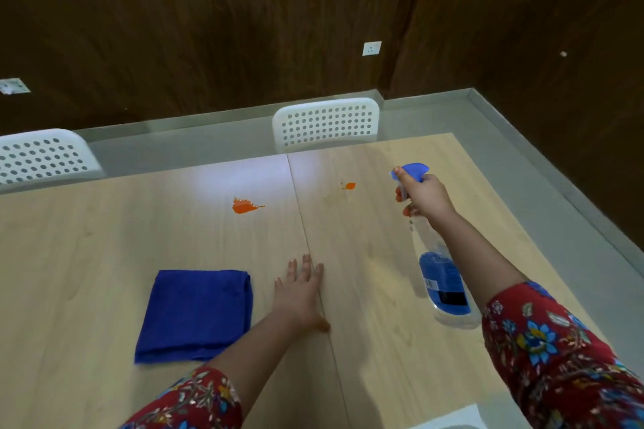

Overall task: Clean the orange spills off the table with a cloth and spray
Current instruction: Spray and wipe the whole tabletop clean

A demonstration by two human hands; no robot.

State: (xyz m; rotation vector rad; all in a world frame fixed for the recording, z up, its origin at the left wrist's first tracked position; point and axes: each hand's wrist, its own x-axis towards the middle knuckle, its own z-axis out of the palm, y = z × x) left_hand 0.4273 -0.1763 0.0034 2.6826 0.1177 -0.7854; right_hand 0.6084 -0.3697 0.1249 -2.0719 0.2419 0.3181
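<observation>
A single wide-angle head view looks from above the near edge of the surface [104, 237], facing forward and down across it. It sits close over the surface. Beyond the surface's far edge it takes in a chair [326, 124] and a wall [209, 28].

**Soft indoor light, wide-angle bend**

A pale glare patch sits at the far middle of the bench [104, 237], while the wood wall [209, 28] behind is dim. Faint, soft-edged shadows fall on the near bench. Straight edges bow toward the frame borders, and detail is slightly soft.
</observation>
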